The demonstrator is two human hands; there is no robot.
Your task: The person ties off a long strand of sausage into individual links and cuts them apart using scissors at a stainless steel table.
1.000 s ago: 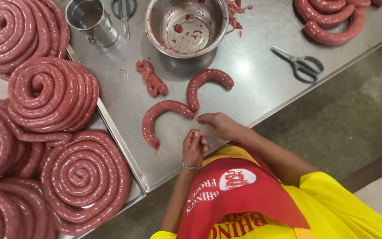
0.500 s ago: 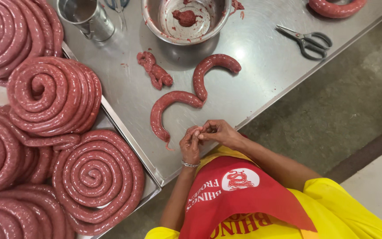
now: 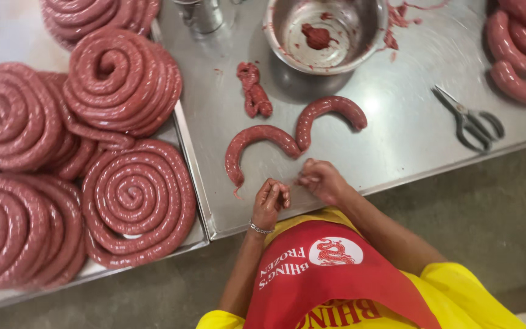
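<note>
Both hands work close together at the near edge of the steel desk [image 3: 409, 140]. The left hand [image 3: 270, 201] has its grip curled shut, fingertips pressed together as if pinching something thin, and the right hand [image 3: 321, 180] is bunched the same way just beside it; whether a thread or a bit of casing runs between them is too small to tell. Just beyond the hands lies a pair of linked sausages [image 3: 287, 137], two curved links joined in the middle, their long line running roughly along the near edge and rising toward the right. The left link's tail points down toward the left hand, likely so the end stays within easy reach. Farther back sit a small twisted lump of meat [image 3: 254, 91] and a metal bowl [image 3: 281, 24]. Scissors [image 3: 470, 122] lie toward the right edge. On the left, a tray [image 3: 190, 152] carries stacked sausage coils [image 3: 132, 195].
</note>
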